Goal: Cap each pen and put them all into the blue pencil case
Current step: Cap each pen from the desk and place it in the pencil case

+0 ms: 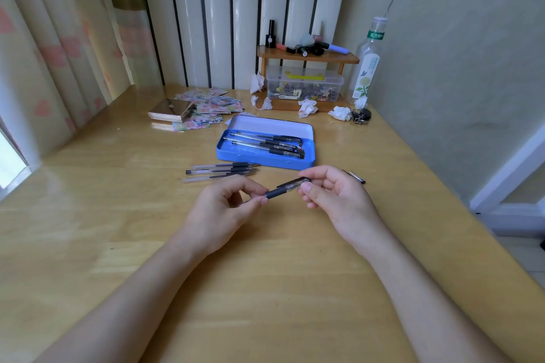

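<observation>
Above the worktop [147, 230], centre: one pen [275, 193], our left hand [224, 209] pinching its barrel and right hand [333, 194] pinching the cap [296, 182] to seat it. Behind: blue pencil case [265, 158], open for loading, capped pens inside. Beside it: three uncapped pens [221, 173].

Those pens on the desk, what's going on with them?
A person is capping pens and filling the blue pencil case. Both hands hold one pen above the table: the left hand grips its barrel, the right hand the capped end. Several pens already lie in the open case; three uncapped pens wait just in front of it.
</observation>
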